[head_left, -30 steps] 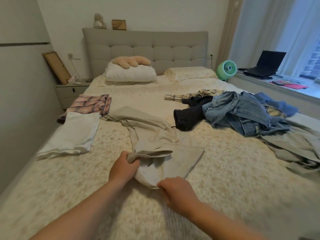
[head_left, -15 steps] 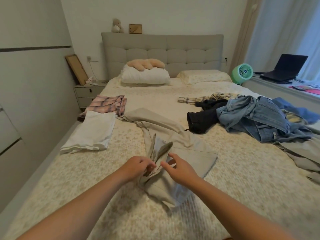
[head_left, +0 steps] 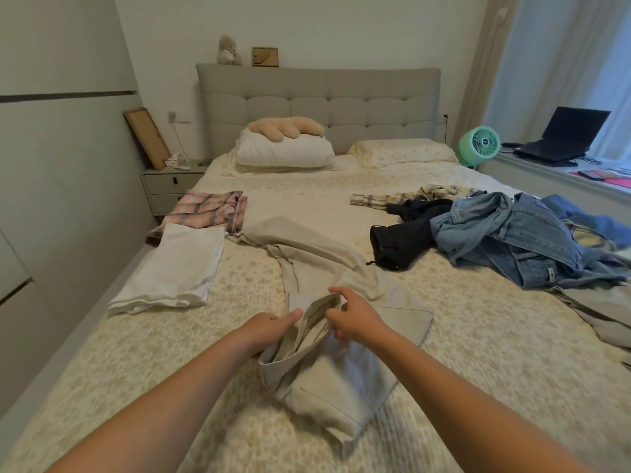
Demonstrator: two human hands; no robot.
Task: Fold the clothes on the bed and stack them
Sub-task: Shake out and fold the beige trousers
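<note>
We hold the beige trousers (head_left: 327, 377) at their waistband, our left hand (head_left: 269, 331) gripping one side. Our right hand (head_left: 355, 319) pinches the other, both grips grasping cloth on the bed (head_left: 478, 336).

A green fan (head_left: 479, 146) stands near an open laptop (head_left: 566, 138); a small, possibly plush, toy (head_left: 228, 50) tops the headboard (head_left: 317, 97).
</note>
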